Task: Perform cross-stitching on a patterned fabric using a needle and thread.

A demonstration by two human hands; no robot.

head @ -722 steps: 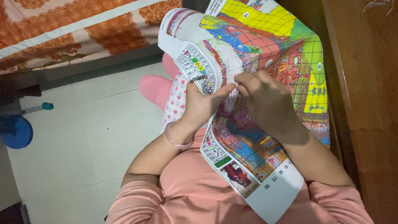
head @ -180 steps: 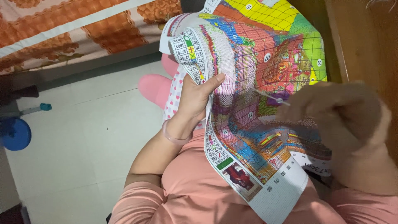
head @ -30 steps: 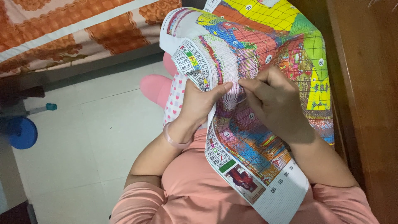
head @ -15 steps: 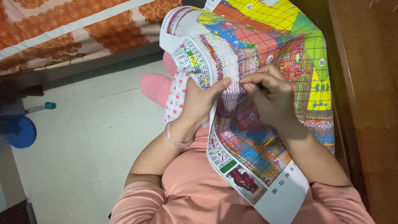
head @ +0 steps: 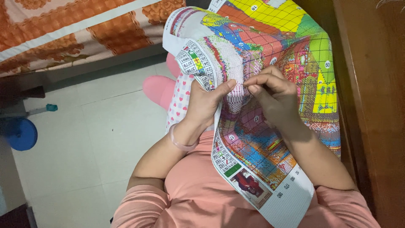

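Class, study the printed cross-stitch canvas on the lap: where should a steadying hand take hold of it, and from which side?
Grip the cross-stitch canvas at its white left margin, from the left, as the left hand does: the cloth folds there, and the right hand works beside it.

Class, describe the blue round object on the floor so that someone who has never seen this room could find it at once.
Start at the orange patterned bedspread along the top, then drop to the pale tiled floor below it. At the far left edge lies a blue round object, flat and disc-shaped. It is the only solid blue thing on the floor; the slippers nearer the person are pink.
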